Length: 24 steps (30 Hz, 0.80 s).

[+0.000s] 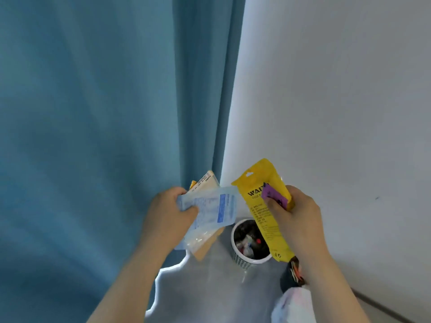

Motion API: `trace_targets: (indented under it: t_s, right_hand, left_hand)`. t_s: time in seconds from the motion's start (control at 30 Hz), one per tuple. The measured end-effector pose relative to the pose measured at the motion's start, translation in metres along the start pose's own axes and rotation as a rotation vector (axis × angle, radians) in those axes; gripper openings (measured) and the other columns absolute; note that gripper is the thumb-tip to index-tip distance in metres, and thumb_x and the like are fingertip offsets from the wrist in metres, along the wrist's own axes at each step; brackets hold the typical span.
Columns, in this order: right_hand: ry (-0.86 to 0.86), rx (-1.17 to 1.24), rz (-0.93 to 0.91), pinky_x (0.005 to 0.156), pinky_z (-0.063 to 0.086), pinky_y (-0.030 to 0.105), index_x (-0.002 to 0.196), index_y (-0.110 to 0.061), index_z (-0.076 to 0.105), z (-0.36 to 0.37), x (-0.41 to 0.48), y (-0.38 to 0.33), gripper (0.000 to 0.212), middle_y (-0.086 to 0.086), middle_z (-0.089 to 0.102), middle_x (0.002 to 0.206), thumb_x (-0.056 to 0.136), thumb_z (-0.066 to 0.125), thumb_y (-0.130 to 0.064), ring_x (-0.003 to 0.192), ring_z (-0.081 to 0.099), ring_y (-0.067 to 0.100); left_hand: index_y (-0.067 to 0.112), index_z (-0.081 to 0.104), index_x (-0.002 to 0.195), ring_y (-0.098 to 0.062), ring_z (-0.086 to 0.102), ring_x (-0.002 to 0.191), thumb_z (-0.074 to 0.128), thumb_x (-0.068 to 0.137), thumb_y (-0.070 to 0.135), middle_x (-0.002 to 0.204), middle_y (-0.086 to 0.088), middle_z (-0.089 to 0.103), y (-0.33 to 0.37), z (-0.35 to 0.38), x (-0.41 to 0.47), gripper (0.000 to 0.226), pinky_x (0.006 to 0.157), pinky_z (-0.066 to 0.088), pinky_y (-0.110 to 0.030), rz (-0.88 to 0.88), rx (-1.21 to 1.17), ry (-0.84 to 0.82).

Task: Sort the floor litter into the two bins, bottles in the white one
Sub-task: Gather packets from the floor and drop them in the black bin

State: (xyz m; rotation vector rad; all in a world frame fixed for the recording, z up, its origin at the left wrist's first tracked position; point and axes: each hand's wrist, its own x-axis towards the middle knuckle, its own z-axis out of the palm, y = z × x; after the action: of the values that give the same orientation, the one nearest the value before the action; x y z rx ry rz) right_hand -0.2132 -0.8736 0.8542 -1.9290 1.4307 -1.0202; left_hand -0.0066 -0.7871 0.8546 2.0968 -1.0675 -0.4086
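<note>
Both bare forearms reach forward above the floor (210, 290). The left grip (170, 213) is clenched on a fan of flat packets. Its thumb lies over a blue-and-white printed pouch (212, 209), a tan packet (207, 180) stands behind that, and a clear bag (198, 241) hangs out below. The right grip (298, 220) grasps a yellow hang-hole pouch (256, 194), tilted, with a small purple wrapper (275, 194) held against it at the thumb. Below and between the two grips the white perforated bin (245, 261) stands on the floor. It has a dark lining and holds pale crumpled plastic and something red-capped (too blurred to name each piece). Under the right wrist sits a dark container (286, 282), mostly hidden, with a dark multicoloured wrapper (295, 271) at its rim. A blue curtain (93, 136) hangs left of the left grip, and a white wall (338, 89) rises beyond the right.
</note>
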Motion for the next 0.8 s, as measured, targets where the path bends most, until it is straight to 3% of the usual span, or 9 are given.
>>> trace_targets:
  t_s: [0.23,0.43,0.53,0.67,0.8]
  right_hand:
    - [0.13,-0.048,0.192,0.051,0.026,0.032,0.063,-0.009,0.037,-0.061,0.033,0.093,0.032,0.006,0.037,0.055,0.084,0.06,-0.017,0.054,0.03,0.021]
    - [0.149,-0.011,0.35,0.052,0.026,0.032,0.07,-0.005,0.036,-0.105,0.054,0.16,0.025,0.006,0.037,0.061,0.086,0.053,-0.014,0.057,0.031,0.019]
    - [0.168,-0.037,0.404,0.051,0.024,0.032,0.068,-0.008,0.036,-0.128,0.057,0.189,0.026,0.005,0.037,0.059,0.088,0.053,-0.011,0.055,0.031,0.019]
    - [0.199,-0.094,0.502,0.05,0.027,0.031,0.074,-0.003,0.05,-0.15,0.056,0.222,0.019,0.01,0.049,0.061,0.088,0.056,-0.014,0.055,0.038,0.02]
    - [0.267,-0.103,0.581,0.05,0.024,0.03,0.072,-0.002,0.048,-0.156,0.059,0.247,0.02,0.005,0.042,0.057,0.086,0.056,-0.013,0.054,0.033,0.019]
  left_hand:
    - [0.026,0.054,0.077,-0.007,0.05,0.059,0.064,0.083,0.021,0.072,0.011,0.052,0.073,0.106,0.029,0.012,0.046,0.03,-0.019,0.135,0.091,-0.168]
    - [0.024,0.057,0.081,-0.01,0.057,0.065,0.062,0.085,0.024,0.094,0.009,0.065,0.11,0.191,0.04,0.006,0.047,0.037,-0.02,0.188,0.124,-0.314]
    - [0.024,0.058,0.086,-0.008,0.057,0.067,0.061,0.086,0.026,0.092,0.013,0.06,0.126,0.225,0.042,0.004,0.047,0.04,-0.018,0.221,0.143,-0.399]
    - [0.023,0.057,0.087,-0.007,0.056,0.067,0.061,0.087,0.028,0.092,0.012,0.058,0.142,0.264,0.052,0.006,0.046,0.036,-0.014,0.29,0.191,-0.481]
    - [0.02,0.058,0.083,-0.008,0.056,0.066,0.06,0.087,0.026,0.092,0.007,0.063,0.151,0.296,0.069,0.007,0.046,0.034,-0.016,0.336,0.217,-0.561]
